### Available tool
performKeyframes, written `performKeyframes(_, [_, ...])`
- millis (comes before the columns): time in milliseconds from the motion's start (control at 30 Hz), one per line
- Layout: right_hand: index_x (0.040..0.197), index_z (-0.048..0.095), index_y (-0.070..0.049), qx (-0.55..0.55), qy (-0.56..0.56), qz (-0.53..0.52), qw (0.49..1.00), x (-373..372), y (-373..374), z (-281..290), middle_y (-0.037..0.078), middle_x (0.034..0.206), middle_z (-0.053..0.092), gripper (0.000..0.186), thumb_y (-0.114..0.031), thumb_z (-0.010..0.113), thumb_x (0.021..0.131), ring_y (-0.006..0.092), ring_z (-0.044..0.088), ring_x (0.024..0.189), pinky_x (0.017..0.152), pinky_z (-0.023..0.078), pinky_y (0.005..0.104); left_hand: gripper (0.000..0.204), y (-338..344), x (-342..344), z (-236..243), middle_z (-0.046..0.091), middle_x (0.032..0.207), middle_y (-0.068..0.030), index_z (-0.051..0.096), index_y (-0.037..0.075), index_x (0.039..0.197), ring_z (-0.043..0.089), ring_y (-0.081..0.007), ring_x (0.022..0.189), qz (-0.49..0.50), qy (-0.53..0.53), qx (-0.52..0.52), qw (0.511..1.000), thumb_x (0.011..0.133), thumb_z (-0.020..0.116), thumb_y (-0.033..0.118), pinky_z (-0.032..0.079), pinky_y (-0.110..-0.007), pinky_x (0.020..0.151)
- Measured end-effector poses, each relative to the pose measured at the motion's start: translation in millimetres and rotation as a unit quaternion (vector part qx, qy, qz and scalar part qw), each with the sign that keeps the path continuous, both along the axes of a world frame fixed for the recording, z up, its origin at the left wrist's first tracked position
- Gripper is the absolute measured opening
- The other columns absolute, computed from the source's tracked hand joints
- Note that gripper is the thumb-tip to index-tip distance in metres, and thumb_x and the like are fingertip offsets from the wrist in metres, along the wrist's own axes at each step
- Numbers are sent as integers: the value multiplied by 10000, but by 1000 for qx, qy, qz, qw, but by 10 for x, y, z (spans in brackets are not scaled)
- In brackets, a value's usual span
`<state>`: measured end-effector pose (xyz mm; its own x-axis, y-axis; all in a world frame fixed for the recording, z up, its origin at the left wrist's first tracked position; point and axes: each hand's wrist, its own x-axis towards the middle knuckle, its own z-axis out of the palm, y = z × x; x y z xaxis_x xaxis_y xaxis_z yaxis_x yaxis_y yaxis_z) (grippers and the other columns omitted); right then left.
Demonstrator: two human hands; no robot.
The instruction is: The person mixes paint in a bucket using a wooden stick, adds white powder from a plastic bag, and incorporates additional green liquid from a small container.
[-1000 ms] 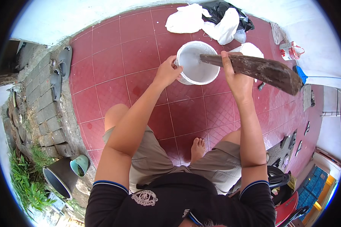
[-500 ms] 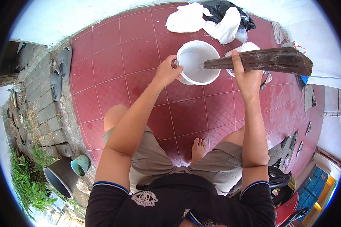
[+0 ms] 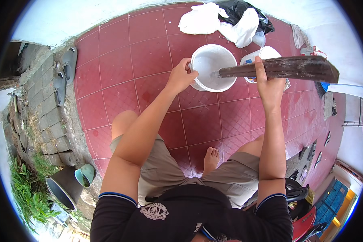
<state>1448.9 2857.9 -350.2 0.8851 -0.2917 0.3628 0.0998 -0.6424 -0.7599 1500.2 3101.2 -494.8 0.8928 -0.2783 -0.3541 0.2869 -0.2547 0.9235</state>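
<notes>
A white bucket (image 3: 194,82) stands on the red tiled floor in front of me, with a whitish, wet-looking mix inside. My left hand (image 3: 181,75) grips the left side of its rim, thumb and fingers closed round it. In my right hand (image 3: 269,86) is a long dark wooden stick (image 3: 296,67), its thin end inside the bucket and its broad end sticking out to the right. The fingers are wrapped round the middle of the stick. Behind the stick stands a second white container (image 3: 267,53), partly covered by it, with blue marks on its side.
White bags (image 3: 199,19) and a black plastic bag (image 3: 234,10) lie by the far wall. Grey sandals (image 3: 69,64) rest at the left edge of the tiles. Plant pots (image 3: 84,176) and greenery stand lower left; a red motorbike (image 3: 304,224) is lower right.
The stick and my right hand have shifted slightly right and a little lower. My left hand stays on the bucket rim; the bucket appears marginally further right.
</notes>
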Motion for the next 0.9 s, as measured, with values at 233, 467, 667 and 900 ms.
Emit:
performKeyframes(233, [913,720,-18,-149,30,30,988,-12,44,-31,113,818,724,230,-248,733,915,239,693,774,755,529,368,597,70,13,-67,631,897,-92,492,-9,1374,684,-162,683,-7,-7,3,1000,821,658,143,552,-327,683])
performKeyframes(467, [1007,728,-13,-84,183,17,979,1,44,-134,124,912,740,350,-353,685,935,276,705,837,792,531,359,573,51,31,0,625,884,-89,499,14,1374,681,-162,687,-30,3,-18,999,837,655,138,553,-321,675])
performKeyframes(667, [1083,715,5,-57,249,98,962,-60,305,-59,127,946,743,402,-374,683,953,177,709,879,815,530,303,549,119,26,-41,633,879,-87,489,26,1382,682,-157,691,-32,23,-38,999,873,661,140,553,-321,682])
performKeyframes(900, [986,736,-7,-71,263,38,961,-116,17,28,127,893,748,348,-348,713,924,253,711,830,779,531,359,546,148,47,-37,636,872,-81,482,30,1389,703,-161,724,-43,29,-32,998,887,659,151,556,-319,696])
